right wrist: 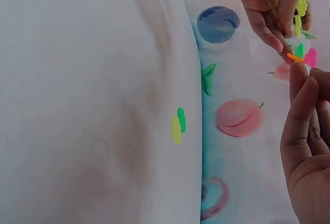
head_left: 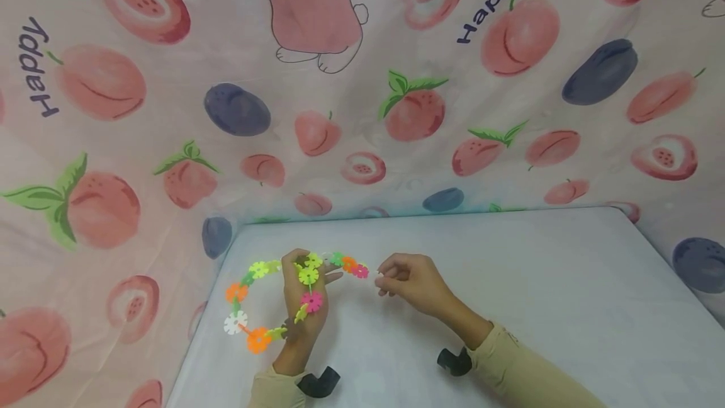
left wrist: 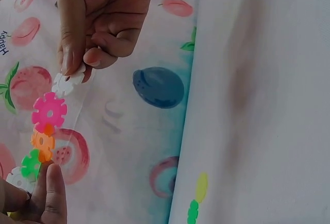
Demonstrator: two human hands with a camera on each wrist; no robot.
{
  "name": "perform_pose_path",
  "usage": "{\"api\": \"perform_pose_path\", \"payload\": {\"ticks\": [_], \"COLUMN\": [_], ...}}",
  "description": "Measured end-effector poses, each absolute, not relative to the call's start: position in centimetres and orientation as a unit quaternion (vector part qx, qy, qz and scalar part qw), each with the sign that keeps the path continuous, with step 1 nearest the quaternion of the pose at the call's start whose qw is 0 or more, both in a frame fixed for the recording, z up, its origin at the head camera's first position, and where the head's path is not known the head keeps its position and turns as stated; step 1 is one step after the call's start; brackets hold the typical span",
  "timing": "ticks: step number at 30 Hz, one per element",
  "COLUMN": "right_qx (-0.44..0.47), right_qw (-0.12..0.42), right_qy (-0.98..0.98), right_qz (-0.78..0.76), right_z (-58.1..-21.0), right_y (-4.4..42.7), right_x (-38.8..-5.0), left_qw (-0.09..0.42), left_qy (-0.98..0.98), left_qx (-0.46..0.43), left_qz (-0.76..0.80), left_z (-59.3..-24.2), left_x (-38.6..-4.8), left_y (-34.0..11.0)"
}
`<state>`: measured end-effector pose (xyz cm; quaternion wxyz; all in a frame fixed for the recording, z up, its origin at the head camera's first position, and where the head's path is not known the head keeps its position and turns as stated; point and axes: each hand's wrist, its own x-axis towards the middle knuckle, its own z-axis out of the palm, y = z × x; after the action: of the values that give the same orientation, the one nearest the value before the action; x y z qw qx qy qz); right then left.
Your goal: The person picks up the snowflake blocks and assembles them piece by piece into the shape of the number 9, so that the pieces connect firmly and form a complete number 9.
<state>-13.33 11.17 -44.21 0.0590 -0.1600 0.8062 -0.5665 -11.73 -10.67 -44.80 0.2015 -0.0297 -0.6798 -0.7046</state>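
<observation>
Colourful notched plastic discs, interlocked into a chain (head_left: 258, 340), loop around and over my left hand (head_left: 306, 298), with pink, orange, white, green and yellow pieces. That hand pinches the chain near a white disc (left wrist: 19, 180) and a green disc (left wrist: 31, 164), as the left wrist view shows. Beyond its fingers, an orange disc (left wrist: 43, 141) and a pink disc (left wrist: 50, 112) continue the chain. Right of it, my right hand (head_left: 416, 283) pinches a white disc (left wrist: 66, 85) between thumb and finger, against the pink disc's edge. The right fingers partly cover this white disc.
The white table (head_left: 510, 282) lies beneath both hands. A fruit-printed cloth (head_left: 351, 99) rises behind it and at the sides. In the right wrist view, a yellow piece (right wrist: 176, 130) and a green piece (right wrist: 181, 119) show against the white surface near its edge.
</observation>
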Motion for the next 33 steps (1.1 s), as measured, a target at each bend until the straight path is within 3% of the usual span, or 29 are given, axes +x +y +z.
{"api": "perform_pose_path", "payload": {"ticks": [10,18,24,33], "right_qx": [-0.170,-0.190,-0.194,-0.169], "right_qw": [0.011,-0.019,-0.020,0.024], "right_qy": [0.819,0.824,0.821,0.822], "right_qz": [-0.548,-0.533,-0.536,-0.543], "right_z": [-43.86,-43.97,-44.12,-44.72], "right_y": [10.67,10.53,10.46,10.39], "right_x": [-12.81,-13.09,-13.25,-13.49], "left_qw": [0.218,0.260,0.266,0.222], "left_qy": [-0.714,-0.753,-0.780,-0.768], "left_qx": [-0.010,-0.014,-0.009,0.017], "left_qz": [-0.665,-0.604,-0.566,-0.601], "left_z": [-44.54,-44.97,-45.38,-45.12], "left_x": [-11.34,-11.30,-11.18,-11.20], "left_y": [-10.14,-9.84,-9.72,-9.75]}}
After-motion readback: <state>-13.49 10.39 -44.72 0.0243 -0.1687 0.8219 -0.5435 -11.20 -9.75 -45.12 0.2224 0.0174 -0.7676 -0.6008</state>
